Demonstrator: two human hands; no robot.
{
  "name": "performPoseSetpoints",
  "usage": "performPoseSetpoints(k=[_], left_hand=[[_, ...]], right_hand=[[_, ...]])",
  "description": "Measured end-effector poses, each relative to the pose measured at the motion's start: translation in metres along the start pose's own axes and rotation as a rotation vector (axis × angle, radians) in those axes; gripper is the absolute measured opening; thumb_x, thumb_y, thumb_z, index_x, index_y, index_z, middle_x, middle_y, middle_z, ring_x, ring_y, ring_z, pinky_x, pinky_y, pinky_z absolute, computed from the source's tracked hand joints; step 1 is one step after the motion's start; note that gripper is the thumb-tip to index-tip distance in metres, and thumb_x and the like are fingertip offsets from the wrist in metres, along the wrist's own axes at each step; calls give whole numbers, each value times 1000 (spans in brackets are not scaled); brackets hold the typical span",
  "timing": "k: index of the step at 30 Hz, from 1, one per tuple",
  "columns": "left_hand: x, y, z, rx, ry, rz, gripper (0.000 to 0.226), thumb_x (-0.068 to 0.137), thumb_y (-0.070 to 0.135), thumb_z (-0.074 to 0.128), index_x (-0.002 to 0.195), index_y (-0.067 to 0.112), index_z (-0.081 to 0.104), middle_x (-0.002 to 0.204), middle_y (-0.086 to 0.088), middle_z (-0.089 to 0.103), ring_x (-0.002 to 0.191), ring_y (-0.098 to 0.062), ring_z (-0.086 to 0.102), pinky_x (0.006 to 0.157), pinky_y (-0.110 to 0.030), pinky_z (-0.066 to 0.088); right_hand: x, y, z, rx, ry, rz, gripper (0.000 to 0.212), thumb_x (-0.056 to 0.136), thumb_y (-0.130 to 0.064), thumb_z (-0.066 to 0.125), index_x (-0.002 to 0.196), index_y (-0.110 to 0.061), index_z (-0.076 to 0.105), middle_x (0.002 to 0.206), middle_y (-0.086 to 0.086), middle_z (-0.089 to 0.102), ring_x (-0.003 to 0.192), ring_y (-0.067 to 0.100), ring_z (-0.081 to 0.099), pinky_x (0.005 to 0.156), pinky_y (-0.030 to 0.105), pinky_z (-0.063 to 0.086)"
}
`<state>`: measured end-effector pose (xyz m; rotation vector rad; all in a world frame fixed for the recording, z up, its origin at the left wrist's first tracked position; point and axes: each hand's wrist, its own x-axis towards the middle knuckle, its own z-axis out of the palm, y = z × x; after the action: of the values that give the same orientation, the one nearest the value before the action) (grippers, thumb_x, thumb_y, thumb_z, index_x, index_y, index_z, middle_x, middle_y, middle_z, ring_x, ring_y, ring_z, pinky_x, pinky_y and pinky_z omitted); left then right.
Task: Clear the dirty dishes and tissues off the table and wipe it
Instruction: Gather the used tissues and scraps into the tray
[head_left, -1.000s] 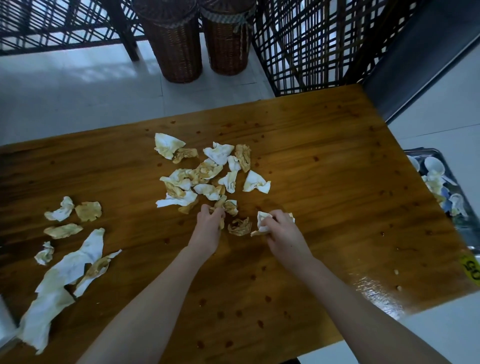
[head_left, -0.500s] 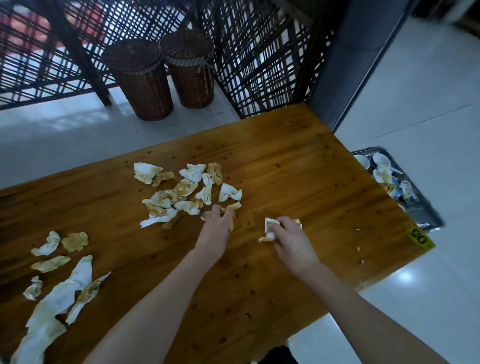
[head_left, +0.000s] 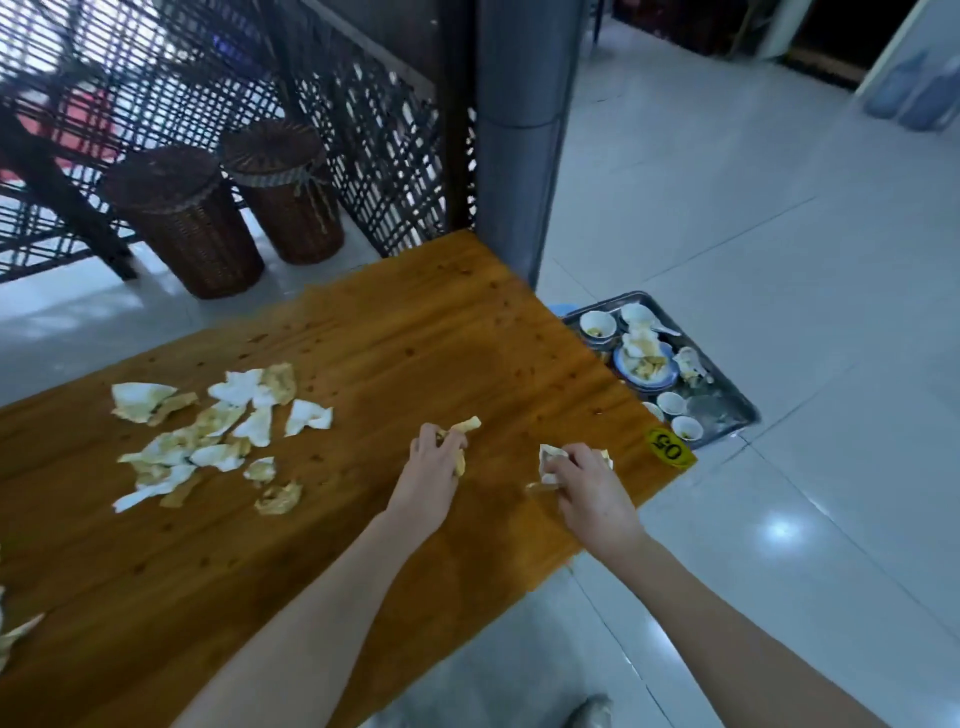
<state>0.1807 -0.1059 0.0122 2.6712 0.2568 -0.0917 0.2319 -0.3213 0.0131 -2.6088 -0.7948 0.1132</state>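
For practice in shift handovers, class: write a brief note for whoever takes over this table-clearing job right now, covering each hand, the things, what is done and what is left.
Hands: left hand grips a stained tissue; right hand grips a crumpled tissue. Both are over the table near its right end.
Things: dirty dishes sit on the metal tray beside the table.
Done: no dishes show on the table.
Left: scattered tissues mid-table, a few more at the left edge, then wiping.
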Motion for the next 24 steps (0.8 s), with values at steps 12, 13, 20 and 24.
performPoseSetpoints(k=[12,13,20,24], left_hand=[[62,170,75,-88,-26,46,36,94,3,54,124,20,45,122,-4,34,105,-13,44,84,-21,37],[68,178,79,-90,-32,48,36,93,2,54,123,20,45,120,-4,34,104,-13,44,84,-22,37],[121,209,113,-31,-23,75,37,91,3,56,113,30,44,115,-1,37,101,-15,45,79,-25,44],[164,227,144,-78,-62,162,36,94,8,53,122,30,44,115,3,40,110,-19,49,80,-22,40]], right_hand=[[-40,180,-85,15,35,125,26,76,5,60,100,-4,64,108,12,56,96,32,52,83,39,44],[-40,189,-87,13,30,129,27,76,4,60,101,-5,64,109,11,56,96,32,52,83,39,44],[-20,244,-91,63,42,156,23,77,3,62,97,-7,64,106,9,56,94,31,52,80,39,46],[7,281,-95,38,28,179,25,81,0,59,104,-9,62,112,6,53,101,28,50,85,38,45]])
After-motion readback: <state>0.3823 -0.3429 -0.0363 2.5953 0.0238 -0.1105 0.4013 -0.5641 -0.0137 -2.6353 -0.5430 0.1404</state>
